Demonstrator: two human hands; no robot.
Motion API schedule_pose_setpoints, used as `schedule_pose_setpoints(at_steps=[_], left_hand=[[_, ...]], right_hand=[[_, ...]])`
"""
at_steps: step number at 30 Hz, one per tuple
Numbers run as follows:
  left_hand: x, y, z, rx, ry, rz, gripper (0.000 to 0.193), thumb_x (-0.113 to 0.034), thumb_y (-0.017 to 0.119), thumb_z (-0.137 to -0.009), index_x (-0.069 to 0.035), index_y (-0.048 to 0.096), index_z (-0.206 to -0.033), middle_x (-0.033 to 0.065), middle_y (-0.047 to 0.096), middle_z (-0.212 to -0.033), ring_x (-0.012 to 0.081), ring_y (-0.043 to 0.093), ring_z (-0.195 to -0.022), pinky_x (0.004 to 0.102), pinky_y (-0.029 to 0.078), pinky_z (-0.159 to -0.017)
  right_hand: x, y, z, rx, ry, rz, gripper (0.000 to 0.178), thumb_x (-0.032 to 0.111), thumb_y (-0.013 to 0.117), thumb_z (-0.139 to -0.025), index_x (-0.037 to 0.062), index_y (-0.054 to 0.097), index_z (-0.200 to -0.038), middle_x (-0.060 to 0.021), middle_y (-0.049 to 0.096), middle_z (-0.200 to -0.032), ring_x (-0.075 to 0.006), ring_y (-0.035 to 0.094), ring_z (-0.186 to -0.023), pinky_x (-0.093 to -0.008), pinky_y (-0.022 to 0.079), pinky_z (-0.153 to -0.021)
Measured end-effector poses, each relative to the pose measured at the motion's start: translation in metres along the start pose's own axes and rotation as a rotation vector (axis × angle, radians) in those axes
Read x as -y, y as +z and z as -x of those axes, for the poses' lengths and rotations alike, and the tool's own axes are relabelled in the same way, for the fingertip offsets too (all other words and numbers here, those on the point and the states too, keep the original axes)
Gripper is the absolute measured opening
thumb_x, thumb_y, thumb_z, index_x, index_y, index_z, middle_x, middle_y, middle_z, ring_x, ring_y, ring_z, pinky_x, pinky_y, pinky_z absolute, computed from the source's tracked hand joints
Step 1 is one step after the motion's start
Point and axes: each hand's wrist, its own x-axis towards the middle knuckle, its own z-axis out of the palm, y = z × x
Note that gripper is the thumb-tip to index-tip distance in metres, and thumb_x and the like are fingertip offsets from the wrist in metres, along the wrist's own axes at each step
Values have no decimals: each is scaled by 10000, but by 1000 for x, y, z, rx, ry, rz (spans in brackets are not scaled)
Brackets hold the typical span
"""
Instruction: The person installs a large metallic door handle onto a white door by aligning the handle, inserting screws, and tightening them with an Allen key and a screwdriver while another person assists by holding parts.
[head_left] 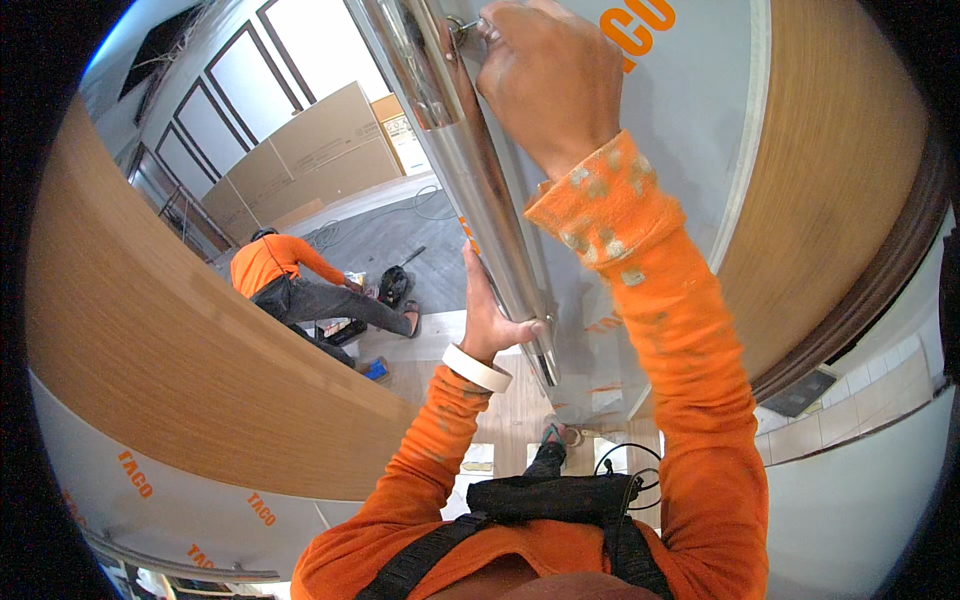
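Steel tube [480, 200] sits between both hands against the panel [690, 150], left hand [490, 315] spread at its lower part, right hand [555, 85] pinching a thin metal rod [465, 26]; placement looks done, upper fixing apparently unfinished.

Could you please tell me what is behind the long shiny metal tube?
Past the tube, a grey panel shows on the right; on the left, dark floor and brown cardboard. What lies directly behind the tube and the left hand is hidden.
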Motion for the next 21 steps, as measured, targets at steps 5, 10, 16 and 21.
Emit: schedule_pose_setpoints(at_steps=[5,10,16,21], left_hand=[[-10,2,-2,14,-25,24,1382,-658,749,-470,71,34,-1402,246,326,-1360,358,371,-1247,414,289,-1033],[3,1,4,-6,-13,16,1355,-658,742,-483,72,57,-1397,241,331,-1352,351,373,-1242,415,293,-1029],[-10,3,-3,-11,13,31,1343,-660,738,-490,71,67,-1395,232,341,-1343,343,380,-1234,412,296,-1026],[-3,2,1,-26,0,68,1345,-651,750,-474,66,80,-1394,225,355,-1331,339,390,-1224,408,297,-1024]], right_hand=[[-4,-3,-8,98,23,-39,111,78,528,-745,16,611,-705,-172,600,-701,-371,589,-647,-444,476,-612],[-13,6,-22,154,161,-357,144,115,551,-776,-14,614,-773,-156,601,-653,-301,594,-568,-381,482,-533],[7,-19,-39,336,970,-1084,97,52,512,-833,-26,551,-877,-72,554,-645,-132,525,-510,-234,444,-439],[-5,-7,-38,430,1056,-1299,94,52,497,-830,-14,564,-834,-67,559,-656,-141,511,-490,-247,441,-428]])
